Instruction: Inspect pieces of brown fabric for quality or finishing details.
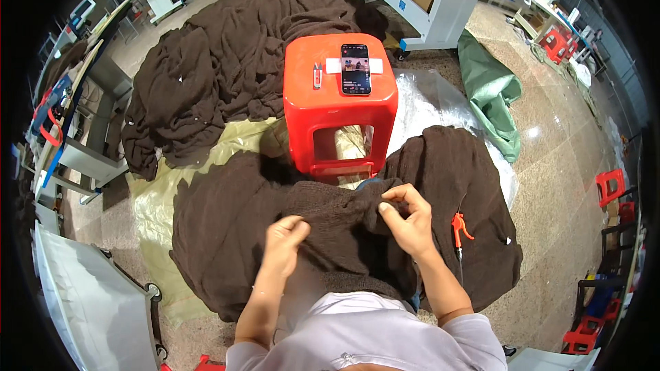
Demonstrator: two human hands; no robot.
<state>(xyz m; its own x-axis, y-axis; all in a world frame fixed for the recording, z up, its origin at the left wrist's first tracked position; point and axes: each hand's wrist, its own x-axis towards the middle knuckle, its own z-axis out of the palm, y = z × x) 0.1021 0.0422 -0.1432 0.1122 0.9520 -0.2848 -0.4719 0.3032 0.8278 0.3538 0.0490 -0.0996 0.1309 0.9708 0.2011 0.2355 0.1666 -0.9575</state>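
A dark brown knitted cloth [344, 233] lies across my lap and knees. My left hand [283, 242] is closed, its thumb and forefinger pinching the cloth near its left edge. On the other side, my right hand [410, 221] pinches a raised fold between thumb and fingers. In front of my knees stands a red plastic stool [302, 113]. A phone [355, 72] with its screen lit rests on a white piece on the stool top, and small red-handled thread snips [317, 77] lie left of it. An orange air blow gun [460, 229] rests on brown cloth beside my right forearm.
A large heap of brown knitted cloth [227, 55] covers the floor behind the stool. More brown cloth [447, 165] spreads to my right, over clear plastic sheeting [423, 99]. A green sack [488, 93], a white-and-blue table [440, 7] and a wheeled white panel [89, 295] stand around.
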